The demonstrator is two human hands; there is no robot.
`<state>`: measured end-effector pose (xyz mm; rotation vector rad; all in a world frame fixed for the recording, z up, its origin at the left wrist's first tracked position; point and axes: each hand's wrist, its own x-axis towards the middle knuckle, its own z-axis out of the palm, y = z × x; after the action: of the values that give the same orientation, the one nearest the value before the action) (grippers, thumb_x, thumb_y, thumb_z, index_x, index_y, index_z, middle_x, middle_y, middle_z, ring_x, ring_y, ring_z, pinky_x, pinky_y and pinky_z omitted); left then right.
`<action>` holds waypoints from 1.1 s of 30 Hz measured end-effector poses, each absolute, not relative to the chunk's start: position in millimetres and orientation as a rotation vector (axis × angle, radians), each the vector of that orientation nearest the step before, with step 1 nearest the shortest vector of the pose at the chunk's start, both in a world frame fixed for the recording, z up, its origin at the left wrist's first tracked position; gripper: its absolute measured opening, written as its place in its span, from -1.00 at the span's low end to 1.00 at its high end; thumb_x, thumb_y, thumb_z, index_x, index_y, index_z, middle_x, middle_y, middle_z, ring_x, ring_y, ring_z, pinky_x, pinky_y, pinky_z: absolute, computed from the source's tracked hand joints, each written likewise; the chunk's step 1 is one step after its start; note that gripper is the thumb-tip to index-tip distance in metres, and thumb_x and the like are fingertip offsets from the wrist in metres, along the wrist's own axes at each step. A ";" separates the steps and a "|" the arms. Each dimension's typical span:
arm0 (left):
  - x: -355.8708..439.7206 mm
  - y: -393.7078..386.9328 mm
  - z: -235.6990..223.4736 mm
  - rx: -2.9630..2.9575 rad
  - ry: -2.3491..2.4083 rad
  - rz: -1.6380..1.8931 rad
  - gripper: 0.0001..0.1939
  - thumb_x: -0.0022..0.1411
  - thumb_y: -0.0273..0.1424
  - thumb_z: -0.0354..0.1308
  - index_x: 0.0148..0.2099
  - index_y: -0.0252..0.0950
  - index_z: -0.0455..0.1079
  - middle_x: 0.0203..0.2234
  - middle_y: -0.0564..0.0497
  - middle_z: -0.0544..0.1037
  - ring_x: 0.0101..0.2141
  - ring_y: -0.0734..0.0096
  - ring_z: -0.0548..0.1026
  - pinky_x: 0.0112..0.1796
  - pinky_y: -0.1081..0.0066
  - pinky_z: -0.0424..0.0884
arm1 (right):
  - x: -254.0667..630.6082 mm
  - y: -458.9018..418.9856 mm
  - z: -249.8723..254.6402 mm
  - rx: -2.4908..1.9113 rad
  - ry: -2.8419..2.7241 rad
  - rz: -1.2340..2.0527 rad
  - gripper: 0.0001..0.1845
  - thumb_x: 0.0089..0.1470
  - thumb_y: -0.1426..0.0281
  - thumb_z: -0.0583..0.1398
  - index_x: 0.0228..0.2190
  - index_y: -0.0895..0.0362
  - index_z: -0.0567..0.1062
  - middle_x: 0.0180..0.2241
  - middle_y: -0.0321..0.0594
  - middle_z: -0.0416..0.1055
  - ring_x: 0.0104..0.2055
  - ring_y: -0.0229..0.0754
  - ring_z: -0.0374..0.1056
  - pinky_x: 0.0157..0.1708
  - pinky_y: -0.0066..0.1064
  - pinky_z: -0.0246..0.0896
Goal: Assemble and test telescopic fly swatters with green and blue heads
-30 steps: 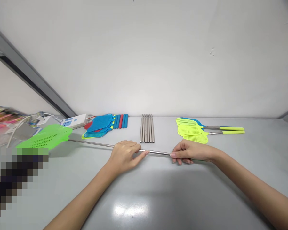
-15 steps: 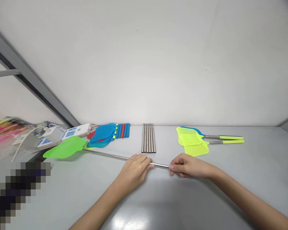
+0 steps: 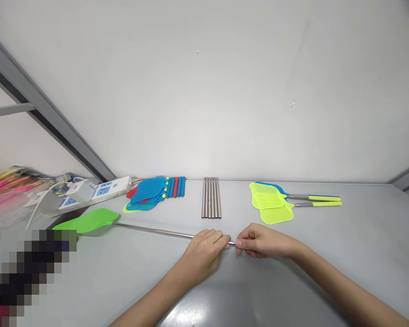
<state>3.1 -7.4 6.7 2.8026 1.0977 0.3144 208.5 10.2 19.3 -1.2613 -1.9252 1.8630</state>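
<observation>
A fly swatter (image 3: 157,230) with a green mesh head and a long thin metal rod stretches from the left to the middle of the table. My left hand (image 3: 206,252) is closed round the rod close to its right end. Just right of it, the fingers of my right hand (image 3: 259,240) pinch the rod's end. Only a short bit of metal shows between the two hands. Beyond them several metal tubes (image 3: 211,197) lie side by side. Behind my right hand lie flat swatters with yellow heads (image 3: 276,214) and yellow grips, and a blue one partly underneath.
Blue and red swatter heads (image 3: 150,190) are stacked at the back left beside a row of coloured grips (image 3: 176,187). A white power strip (image 3: 112,187) with plugs and cables stands further left, near plastic-wrapped items (image 3: 13,188). A wall rises behind the table (image 3: 371,245).
My left hand has slid right along the rod, closer to my right hand. The green head has dropped a little and shifted left, and it is tilted more edge-on.
</observation>
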 end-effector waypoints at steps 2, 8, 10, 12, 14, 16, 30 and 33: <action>2.1 -6.5 6.7 2.822 1.089 0.346 -0.78 0.29 -0.46 -0.19 -0.28 -0.27 0.28 -0.50 0.05 0.36 -0.46 0.40 0.29 -0.40 0.39 0.21 | 208.7 10.2 20.5 -1.260 -1.912 1.888 -0.57 0.03 0.11 0.08 -0.45 0.25 0.48 -0.67 -0.37 0.16 -0.65 -0.42 0.03 -0.66 -0.57 -0.08; 3.3 -4.9 5.7 2.861 1.088 0.408 -0.72 0.32 -0.35 -0.21 -0.39 -0.28 0.23 -0.53 0.06 0.37 -0.51 0.44 0.31 -0.45 0.43 0.20 | 208.0 10.4 21.3 -1.256 -1.907 1.935 -0.55 0.01 0.07 0.08 -0.50 0.23 0.44 -0.67 -0.38 0.12 -0.66 -0.42 -0.01 -0.66 -0.56 -0.11; 4.4 -4.4 5.3 2.876 1.084 0.415 -0.71 0.32 -0.34 -0.20 -0.41 -0.28 0.21 -0.55 0.06 0.37 -0.53 0.45 0.31 -0.48 0.44 0.19 | 207.9 10.4 21.6 -1.250 -1.918 1.926 -0.56 0.01 0.08 0.09 -0.54 0.22 0.40 -0.66 -0.40 0.08 -0.65 -0.42 -0.04 -0.66 -0.56 -0.12; 4.9 -3.6 4.9 2.887 1.083 0.424 -0.71 0.32 -0.34 -0.20 -0.42 -0.28 0.21 -0.56 0.07 0.36 -0.54 0.45 0.31 -0.49 0.44 0.18 | 207.9 10.1 22.5 -1.243 -1.946 1.901 -0.58 0.00 0.09 0.10 -0.57 0.21 0.37 -0.66 -0.41 0.05 -0.65 -0.43 -0.07 -0.66 -0.56 -0.14; 4.5 -2.5 4.7 2.898 1.075 0.434 -0.70 0.32 -0.33 -0.21 -0.43 -0.28 0.20 -0.58 0.07 0.36 -0.56 0.45 0.31 -0.51 0.44 0.18 | 208.0 9.7 24.2 -1.233 -1.987 1.868 -0.59 0.00 0.09 0.10 -0.56 0.20 0.36 -0.66 -0.42 0.04 -0.64 -0.42 -0.08 -0.66 -0.56 -0.16; 3.2 -1.0 4.6 2.914 1.059 0.441 -0.69 0.32 -0.33 -0.21 -0.43 -0.28 0.21 -0.59 0.07 0.36 -0.56 0.44 0.31 -0.52 0.43 0.17 | 208.0 9.1 26.2 -1.219 -2.032 1.834 -0.60 0.02 0.10 0.08 -0.54 0.20 0.36 -0.65 -0.41 0.05 -0.64 -0.42 -0.08 -0.66 -0.56 -0.16; -6.6 8.9 7.0 2.983 1.000 0.386 -0.74 0.29 -0.40 -0.19 -0.44 -0.27 0.20 -0.60 0.10 0.37 -0.57 0.46 0.33 -0.52 0.46 0.16 | 209.3 11.2 24.5 -1.181 -2.092 1.810 -0.59 0.08 0.12 0.02 -0.61 0.18 0.25 -0.63 -0.39 0.08 -0.63 -0.42 -0.06 -0.67 -0.56 -0.15; -8.1 9.8 8.1 2.980 0.996 0.381 -0.73 0.30 -0.39 -0.20 -0.44 -0.27 0.19 -0.60 0.09 0.36 -0.57 0.46 0.32 -0.52 0.46 0.15 | 211.2 12.1 23.1 -1.167 -2.079 1.831 -0.59 0.06 0.11 0.04 -0.61 0.17 0.24 -0.63 -0.40 0.06 -0.63 -0.42 -0.07 -0.68 -0.56 -0.17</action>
<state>-8.1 9.8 8.1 2.9801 0.9963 0.3810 211.2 12.1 23.1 -1.1665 -2.0786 1.8308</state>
